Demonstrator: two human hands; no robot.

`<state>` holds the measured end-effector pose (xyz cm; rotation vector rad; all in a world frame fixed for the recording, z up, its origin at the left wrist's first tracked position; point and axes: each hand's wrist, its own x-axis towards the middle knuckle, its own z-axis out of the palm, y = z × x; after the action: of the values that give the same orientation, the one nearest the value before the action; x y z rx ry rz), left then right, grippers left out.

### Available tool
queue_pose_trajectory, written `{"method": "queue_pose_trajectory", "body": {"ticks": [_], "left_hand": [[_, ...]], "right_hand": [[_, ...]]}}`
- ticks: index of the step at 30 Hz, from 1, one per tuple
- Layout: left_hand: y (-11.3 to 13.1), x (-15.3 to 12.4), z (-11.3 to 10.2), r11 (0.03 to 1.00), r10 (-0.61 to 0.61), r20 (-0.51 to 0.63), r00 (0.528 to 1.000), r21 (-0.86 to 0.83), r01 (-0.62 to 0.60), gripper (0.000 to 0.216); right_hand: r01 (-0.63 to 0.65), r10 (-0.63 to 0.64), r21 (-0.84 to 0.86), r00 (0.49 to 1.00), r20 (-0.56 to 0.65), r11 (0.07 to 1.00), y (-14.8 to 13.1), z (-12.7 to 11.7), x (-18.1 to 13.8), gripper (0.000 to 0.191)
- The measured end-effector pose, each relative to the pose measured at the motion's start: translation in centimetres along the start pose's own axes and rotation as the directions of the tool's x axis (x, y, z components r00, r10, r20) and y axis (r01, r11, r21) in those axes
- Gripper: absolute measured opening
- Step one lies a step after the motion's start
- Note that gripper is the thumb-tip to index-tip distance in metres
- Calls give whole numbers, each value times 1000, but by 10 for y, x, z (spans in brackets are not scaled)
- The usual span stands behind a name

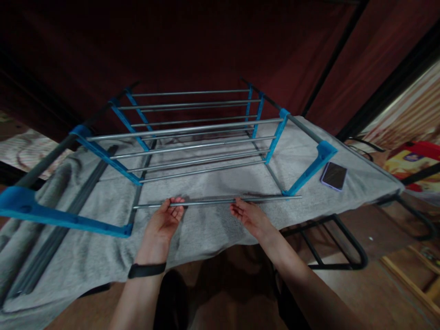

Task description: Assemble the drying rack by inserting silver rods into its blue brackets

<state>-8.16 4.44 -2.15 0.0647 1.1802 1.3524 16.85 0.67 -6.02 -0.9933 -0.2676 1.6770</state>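
Note:
A rack (192, 137) of grey metal rods and blue plastic side brackets lies on its side on a grey cloth (213, 229). A loose grey rod (213, 201) lies across the cloth in front of it, reaching from one blue bracket (68, 220) towards the other (309, 169). My left hand (165, 222), palm up, has its fingers curled under the rod. My right hand (249, 215) holds the same rod with its fingertips further right. A black band sits on my left wrist.
A phone (334, 175) lies face up on the cloth at the right, beside the blue bracket. Several spare dark rods (55, 238) lie at the left. A black metal frame (337, 247) stands on the floor below right. Dark red panels rise behind.

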Motion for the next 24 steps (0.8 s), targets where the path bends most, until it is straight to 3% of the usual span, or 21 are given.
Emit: {"method": "queue_pose_trajectory", "body": {"ticks": [14, 24], "left_hand": [[17, 6, -11, 997, 18, -34, 999, -73, -20, 26], [21, 10, -12, 993, 14, -75, 997, -117, -23, 45]], "right_hand": [[42, -40, -62, 999, 37, 997, -4, 8, -5, 30], [187, -180, -120, 981, 67, 975, -12, 7, -6, 33]]}}
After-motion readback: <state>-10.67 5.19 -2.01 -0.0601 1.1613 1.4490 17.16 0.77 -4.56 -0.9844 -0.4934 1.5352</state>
